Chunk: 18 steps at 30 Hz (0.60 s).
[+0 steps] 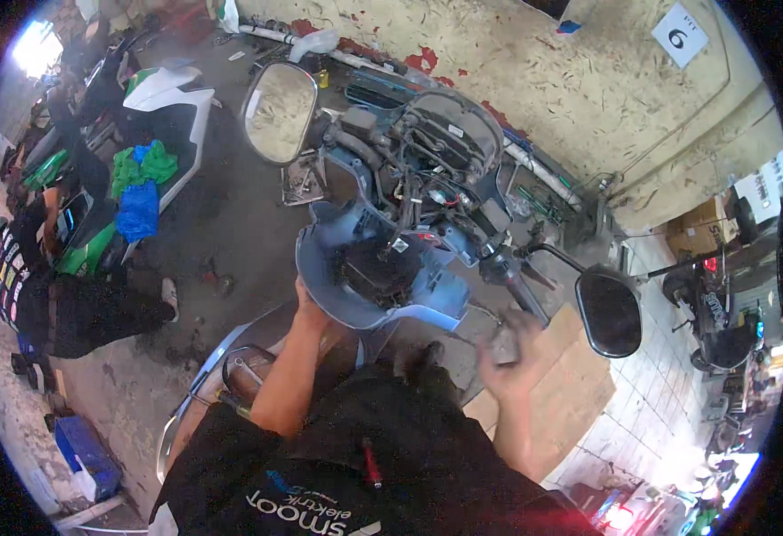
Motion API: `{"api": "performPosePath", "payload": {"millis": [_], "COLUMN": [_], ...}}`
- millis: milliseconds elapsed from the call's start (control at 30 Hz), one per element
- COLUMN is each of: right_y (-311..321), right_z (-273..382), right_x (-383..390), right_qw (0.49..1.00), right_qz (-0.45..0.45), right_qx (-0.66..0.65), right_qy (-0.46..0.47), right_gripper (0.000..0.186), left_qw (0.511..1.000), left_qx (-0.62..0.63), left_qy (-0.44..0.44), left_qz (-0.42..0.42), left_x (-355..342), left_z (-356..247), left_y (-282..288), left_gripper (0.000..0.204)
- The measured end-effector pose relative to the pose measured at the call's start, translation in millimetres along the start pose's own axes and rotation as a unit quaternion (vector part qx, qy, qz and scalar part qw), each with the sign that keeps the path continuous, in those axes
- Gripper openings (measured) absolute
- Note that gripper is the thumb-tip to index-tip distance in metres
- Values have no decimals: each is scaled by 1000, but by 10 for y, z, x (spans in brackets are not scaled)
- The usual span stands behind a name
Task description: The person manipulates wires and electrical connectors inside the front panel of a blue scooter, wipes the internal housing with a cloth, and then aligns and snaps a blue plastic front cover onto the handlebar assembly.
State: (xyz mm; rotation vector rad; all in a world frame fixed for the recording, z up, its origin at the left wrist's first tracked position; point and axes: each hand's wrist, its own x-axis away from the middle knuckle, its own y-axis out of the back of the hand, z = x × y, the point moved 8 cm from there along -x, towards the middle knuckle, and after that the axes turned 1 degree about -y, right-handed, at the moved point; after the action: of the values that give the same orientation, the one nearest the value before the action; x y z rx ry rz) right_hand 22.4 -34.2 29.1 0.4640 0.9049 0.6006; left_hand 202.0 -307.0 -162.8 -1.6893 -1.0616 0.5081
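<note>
A blue plastic scooter cover panel (333,281) is tilted toward me at the handlebar, its dark inner side showing. My left hand (310,309) grips the lower left rim of this panel, with the fingers partly hidden behind it. Beyond the panel, the scooter's front (445,170) lies exposed, with wires and connectors in view. My right hand (509,362) is raised just below the black handlebar grip (527,299), apart from the panel. Its fingers are blurred, but a gap shows between them and the thumb, and no held thing is visible.
Two mirrors (280,112) (609,310) stick out on either side of the handlebar. Cardboard (561,384) lies on the floor at right. At left, a person (38,268) works beside a white and green scooter (172,116). A blue box (87,456) stands lower left.
</note>
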Motion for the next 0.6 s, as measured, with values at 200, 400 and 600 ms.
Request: {"api": "performPosePath", "payload": {"millis": [200,400,600], "right_y": [-846,-936,-907], "right_z": [89,25,-264], "right_x": [-94,-154,-37], "right_qw": [988,988,906], "right_qz": [147,111,106], "right_qx": [-25,-104,-264], "right_qy": [-32,-4,-313], "right_gripper": [41,14,19], "left_qw": [997,998,990], "left_qx": [10,48,96], "left_qy": [-39,33,101], "left_qz": [67,39,-23], "left_x": [120,166,329], "left_z": [-59,70,188], "left_y": [-406,-256,91], "left_gripper": [58,58,58]}}
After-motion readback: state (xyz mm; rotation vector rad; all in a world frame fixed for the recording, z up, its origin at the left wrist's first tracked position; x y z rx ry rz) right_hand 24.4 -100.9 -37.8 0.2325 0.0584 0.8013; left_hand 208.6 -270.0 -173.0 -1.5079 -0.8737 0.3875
